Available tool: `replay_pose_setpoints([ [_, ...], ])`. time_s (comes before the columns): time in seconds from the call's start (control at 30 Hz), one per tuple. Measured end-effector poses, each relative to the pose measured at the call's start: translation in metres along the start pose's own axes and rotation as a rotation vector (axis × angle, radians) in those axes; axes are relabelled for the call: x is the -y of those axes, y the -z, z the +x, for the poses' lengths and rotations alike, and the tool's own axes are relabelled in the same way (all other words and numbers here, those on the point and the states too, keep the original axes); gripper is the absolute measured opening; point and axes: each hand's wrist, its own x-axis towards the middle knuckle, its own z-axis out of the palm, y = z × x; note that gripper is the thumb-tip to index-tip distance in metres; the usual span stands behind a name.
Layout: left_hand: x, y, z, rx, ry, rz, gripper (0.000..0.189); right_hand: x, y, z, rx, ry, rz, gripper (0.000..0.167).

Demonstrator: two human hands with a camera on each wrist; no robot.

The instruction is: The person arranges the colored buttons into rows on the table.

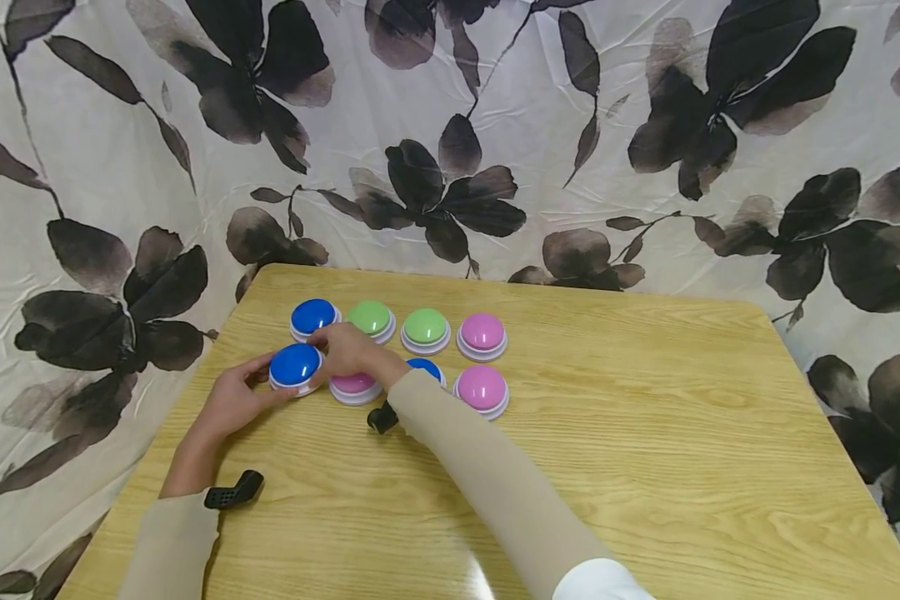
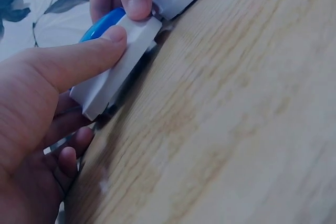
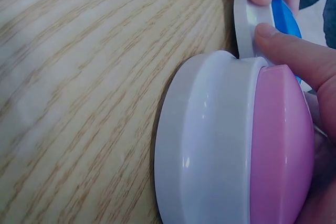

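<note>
Both hands hold one blue-domed push button [image 1: 296, 363] with a white base, at the front left of a group of buttons. My left hand [image 1: 234, 400] grips its left side, thumb on the rim. From the other side my right hand [image 1: 351, 350] pinches it, with thumb and finger on the white base [image 3: 253, 27] in the right wrist view. The base [image 2: 123, 64] looks slightly lifted from the table in the left wrist view. Under the right hand sits a pink button [image 1: 355, 387], partly covered. Another blue button [image 1: 314, 317] stands just behind.
In the back row are two green buttons, one left [image 1: 370, 317] and one right [image 1: 425, 327], then a pink button [image 1: 483, 333]. A blue button [image 1: 425, 366], half hidden by the right sleeve, and a pink button [image 1: 482, 389] stand in front. Floral cloth [image 1: 450, 242] hangs behind the wooden table [image 1: 645, 400].
</note>
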Motion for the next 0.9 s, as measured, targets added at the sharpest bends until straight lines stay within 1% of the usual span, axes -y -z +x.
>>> replay_pose_setpoints([
  [0.13, -0.003, 0.0008, 0.0009, -0.001, 0.008, 0.011, 0.089, -0.0003, 0.0002, 0.0023, -0.008, 0.011, -0.018, 0.07],
  [0.27, -0.004, 0.0021, 0.0035, 0.007, -0.001, 0.012, 0.089, -0.0008, 0.0005, 0.003, -0.019, 0.016, -0.038, 0.071],
  [0.43, -0.0016, 0.002, 0.0062, 0.016, 0.012, 0.0, 0.09, -0.0018, 0.0003, 0.0021, -0.021, 0.015, -0.015, 0.07],
  [0.7, -0.0012, 0.0011, 0.0099, 0.01, -0.01, -0.028, 0.088, -0.0021, 0.0025, 0.0023, -0.021, 0.0, 0.0, 0.069],
  [0.8, -0.0005, 0.0012, 0.0095, 0.015, -0.006, -0.016, 0.089, -0.0018, 0.0023, 0.0025, -0.012, -0.003, 0.0, 0.07],
  [0.9, 0.0006, 0.0012, 0.0091, 0.018, -0.016, 0.0, 0.086, -0.0003, 0.0021, 0.0029, -0.006, -0.008, -0.006, 0.069],
])
